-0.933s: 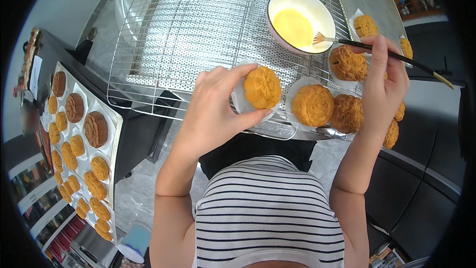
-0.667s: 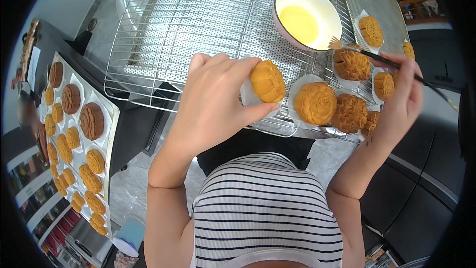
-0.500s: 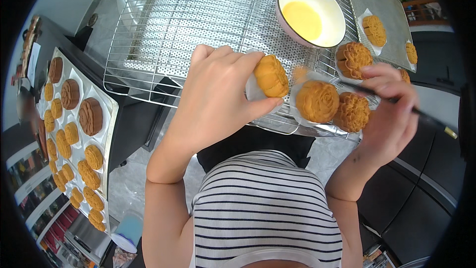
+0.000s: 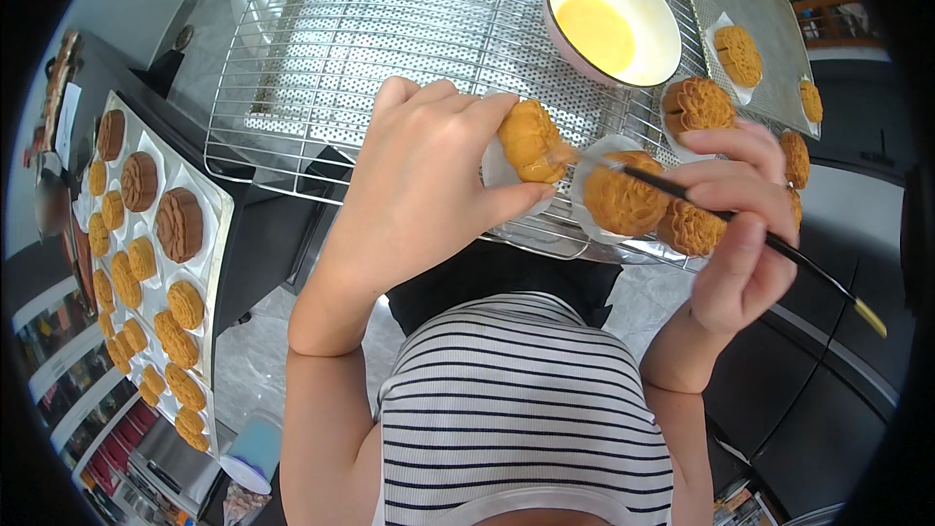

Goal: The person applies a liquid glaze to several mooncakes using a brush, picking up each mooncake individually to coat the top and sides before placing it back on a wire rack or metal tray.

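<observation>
Between the thumb and fingers of my left hand (image 4: 429, 175) a golden mooncake (image 4: 531, 143) is held by its sides, tilted, with its white paper at its edge, over the wire rack (image 4: 390, 58). My right hand (image 4: 745, 224) pinches a slim black brush (image 4: 662, 182) with a gold handle end. The bristles are blurred and meet the right side of the held mooncake. Below the brush sits a rose-patterned mooncake (image 4: 623, 205) on paper. A flower-patterned mooncake (image 4: 690, 229) beside it is partly covered by my right hand. Another mooncake (image 4: 697, 105) sits just behind that hand.
A white bowl (image 4: 654, 15) of yellow liquid stands on the rack at the back. To the right, a metal tray (image 4: 769, 34) bears papered mooncakes. At the left, another tray (image 4: 216, 224) holds several golden and brown mooncakes. A dark cabinet (image 4: 799, 380) stands at lower right.
My right hand has brought the brush left and down, so its bristles now touch the held mooncake. My left hand keeps its hold, nearly still.
</observation>
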`<state>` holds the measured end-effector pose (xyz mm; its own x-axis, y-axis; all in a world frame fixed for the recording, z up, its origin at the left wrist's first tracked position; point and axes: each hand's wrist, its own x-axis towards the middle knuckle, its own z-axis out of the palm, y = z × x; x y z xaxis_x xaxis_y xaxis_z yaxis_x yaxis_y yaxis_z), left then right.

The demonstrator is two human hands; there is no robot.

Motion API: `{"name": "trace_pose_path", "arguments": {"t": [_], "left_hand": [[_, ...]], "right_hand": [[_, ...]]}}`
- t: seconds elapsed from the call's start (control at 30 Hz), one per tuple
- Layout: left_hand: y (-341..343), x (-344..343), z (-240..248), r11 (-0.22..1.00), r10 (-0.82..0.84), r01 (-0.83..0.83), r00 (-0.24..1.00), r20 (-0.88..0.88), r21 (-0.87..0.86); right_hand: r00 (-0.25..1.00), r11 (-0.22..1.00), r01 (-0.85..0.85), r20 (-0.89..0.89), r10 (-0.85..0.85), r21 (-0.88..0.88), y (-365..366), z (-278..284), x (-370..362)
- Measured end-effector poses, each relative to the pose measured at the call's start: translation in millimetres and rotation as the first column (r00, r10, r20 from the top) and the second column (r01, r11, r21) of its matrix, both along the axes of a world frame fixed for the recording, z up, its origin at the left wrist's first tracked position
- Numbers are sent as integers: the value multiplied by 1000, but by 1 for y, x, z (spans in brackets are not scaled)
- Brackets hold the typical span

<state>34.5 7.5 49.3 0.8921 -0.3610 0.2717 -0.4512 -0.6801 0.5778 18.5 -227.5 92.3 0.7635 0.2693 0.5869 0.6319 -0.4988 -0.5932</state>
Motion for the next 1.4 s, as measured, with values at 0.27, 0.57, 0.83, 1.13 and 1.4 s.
{"name": "trace_pose_path", "arguments": {"t": [0.27, 0.57, 0.83, 1.13, 1.4], "left_hand": [[0, -1, 4, 998, 7, -5, 999, -41, 58], [3, -5, 1, 999, 8, -7, 1000, -26, 37], [7, -8, -8, 998, -33, 32, 999, 9, 45], [9, -13, -14, 1000, -31, 30, 998, 47, 5], [18, -19, -29, 998, -3, -1, 998, 66, 67]], "right_hand": [[1000, 993, -26, -9, 26, -115, 3, 4, 2], [1000, 997, 2, 20, 0, -74, 7, 5, 5], [996, 997, 81, -48, -81, 5, 8, 2, 8], [998, 999, 32, -47, -33, -17, 4, 1, 14], [890, 906, 244, -451, -68, 345, 13, -19, 15]]}}
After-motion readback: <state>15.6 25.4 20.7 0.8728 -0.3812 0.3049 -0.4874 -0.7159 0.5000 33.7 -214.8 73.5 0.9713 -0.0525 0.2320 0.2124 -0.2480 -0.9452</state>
